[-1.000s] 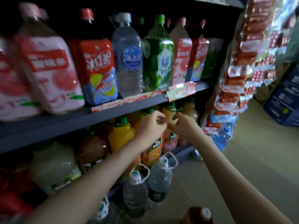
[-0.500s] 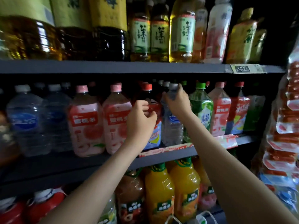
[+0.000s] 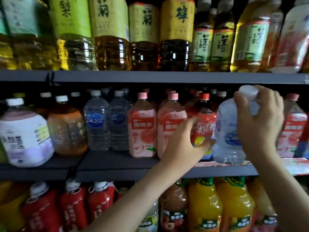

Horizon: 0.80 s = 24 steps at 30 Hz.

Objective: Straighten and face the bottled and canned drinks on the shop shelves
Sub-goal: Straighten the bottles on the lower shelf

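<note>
A clear water bottle (image 3: pixel 227 138) with a white cap and blue label stands tilted at the front of the middle shelf (image 3: pixel 117 171). My right hand (image 3: pixel 260 121) grips it around the neck and shoulder. My left hand (image 3: pixel 184 144) reaches, fingers curled, around the lower body of a red-capped tea bottle (image 3: pixel 204 124) with a red label, just left of the water bottle. Two pink peach drink bottles (image 3: pixel 142 131) stand further left, labels facing out.
The top shelf (image 3: pixel 150 77) carries large tea bottles with yellow and green labels. More water bottles (image 3: pixel 97 123) and a big white jug (image 3: pixel 23 136) stand at the middle left. Orange juice bottles (image 3: pixel 204 208) and red bottles (image 3: pixel 71 206) fill the bottom row.
Both hands rose from the lower shelf's orange bottles to the middle shelf. My right hand has taken the water bottle by its neck and pulled it forward, tilted; my left hand has closed around the red tea bottle.
</note>
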Each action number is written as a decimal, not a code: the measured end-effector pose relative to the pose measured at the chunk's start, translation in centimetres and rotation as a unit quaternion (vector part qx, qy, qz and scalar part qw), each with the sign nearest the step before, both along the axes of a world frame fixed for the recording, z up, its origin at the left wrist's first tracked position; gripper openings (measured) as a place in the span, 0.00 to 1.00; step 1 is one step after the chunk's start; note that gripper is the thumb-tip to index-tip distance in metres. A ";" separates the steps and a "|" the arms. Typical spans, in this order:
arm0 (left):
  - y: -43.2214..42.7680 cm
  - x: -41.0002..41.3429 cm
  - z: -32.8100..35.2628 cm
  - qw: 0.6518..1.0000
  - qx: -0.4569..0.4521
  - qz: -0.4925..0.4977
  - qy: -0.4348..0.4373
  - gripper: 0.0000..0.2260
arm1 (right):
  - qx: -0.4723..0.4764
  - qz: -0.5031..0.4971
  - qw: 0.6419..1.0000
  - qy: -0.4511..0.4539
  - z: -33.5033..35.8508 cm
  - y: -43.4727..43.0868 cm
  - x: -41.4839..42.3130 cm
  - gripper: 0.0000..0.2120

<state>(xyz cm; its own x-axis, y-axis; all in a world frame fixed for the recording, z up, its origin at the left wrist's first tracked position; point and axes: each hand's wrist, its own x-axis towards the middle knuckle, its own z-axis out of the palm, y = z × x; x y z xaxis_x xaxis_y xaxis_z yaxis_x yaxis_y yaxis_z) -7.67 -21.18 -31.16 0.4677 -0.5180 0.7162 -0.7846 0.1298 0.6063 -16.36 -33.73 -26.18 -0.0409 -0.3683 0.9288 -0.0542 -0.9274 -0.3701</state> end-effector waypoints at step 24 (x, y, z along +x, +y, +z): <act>18.0 18.4 -3.8 0.963 0.021 0.234 0.132 0.28 | 0.196 0.434 0.830 0.289 -8.5 20.1 20.7 0.23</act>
<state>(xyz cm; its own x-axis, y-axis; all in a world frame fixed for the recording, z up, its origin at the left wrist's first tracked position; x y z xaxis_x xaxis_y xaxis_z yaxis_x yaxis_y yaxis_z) 10.71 -3.16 -35.00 0.8198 -0.2322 0.5235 -0.5691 -0.2287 0.7898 4.36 -13.60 -34.63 0.8087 -0.3039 0.5036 0.2993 -0.5244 -0.7971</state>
